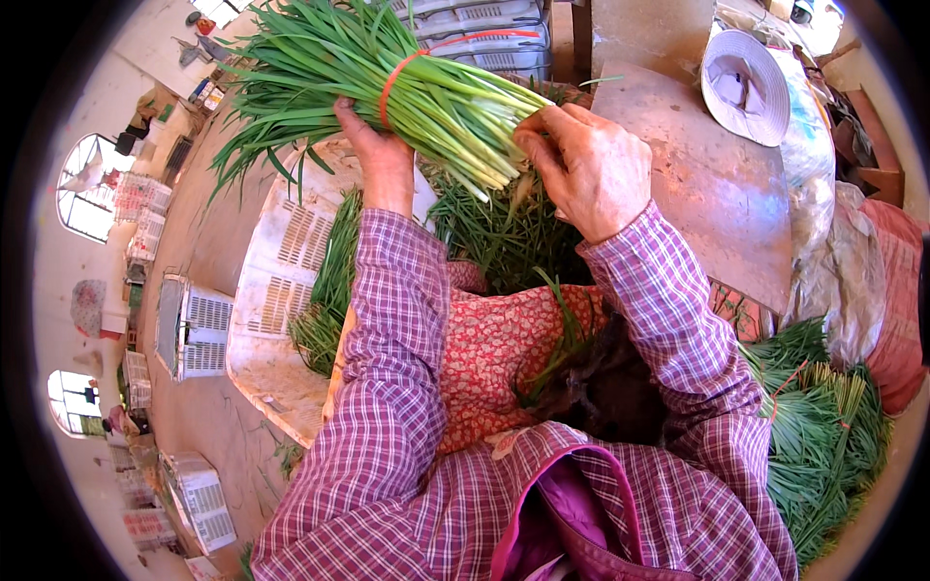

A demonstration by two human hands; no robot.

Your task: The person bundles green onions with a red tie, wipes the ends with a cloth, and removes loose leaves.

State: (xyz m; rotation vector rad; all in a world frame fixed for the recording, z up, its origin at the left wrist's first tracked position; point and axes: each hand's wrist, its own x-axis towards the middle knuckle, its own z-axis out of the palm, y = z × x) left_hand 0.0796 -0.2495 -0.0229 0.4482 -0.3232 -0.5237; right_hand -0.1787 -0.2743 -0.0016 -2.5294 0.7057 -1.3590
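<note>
A thick bunch of garlic chives (387,87) is held up at the far side, its green leaves fanning to the left and its pale stem ends to the right. A red band (396,85) circles the bunch, with a loose tail running right. My left hand (376,145) is closed under the bunch near the band, thumb showing, other fingers mostly hidden behind it. At the pale ends, my right hand (589,165) is closed, thumb and forefinger pinched on the stems. Loose chives and trimmings (499,228) lie below the bunch.
A white plastic crate (276,261) with chives inside stands at left. A worn metal-looking board (712,184) lies at right, with a sun hat (744,87) at its far edge. Tied chive bundles (823,436) lie near right. More crates (494,39) are stacked behind.
</note>
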